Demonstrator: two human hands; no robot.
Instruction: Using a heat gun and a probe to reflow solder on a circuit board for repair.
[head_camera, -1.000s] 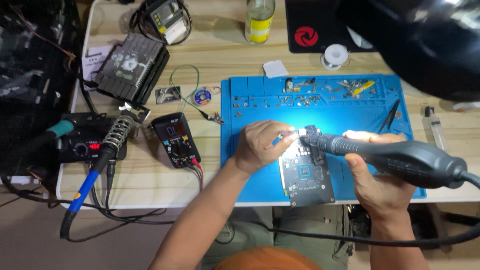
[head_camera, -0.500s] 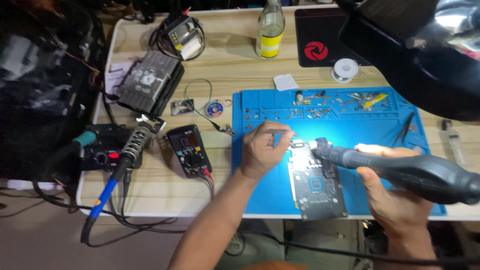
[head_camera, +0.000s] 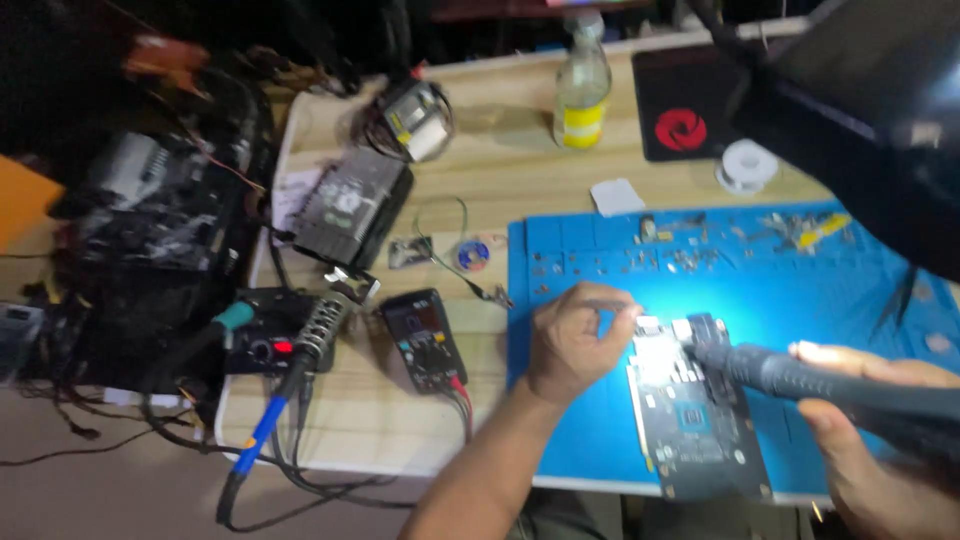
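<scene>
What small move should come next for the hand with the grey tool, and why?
Probably the right hand should lower the grey tool a little further and keep it steady. Its tip is already at the top edge of the circuit board, and the left hand holds a thin tool at the same corner, on the blue mat.

wooden table, blue mat, multimeter

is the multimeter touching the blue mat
Apart. The head view shows a strip of bare wooden table between the black multimeter and the left edge of the blue mat.
</scene>
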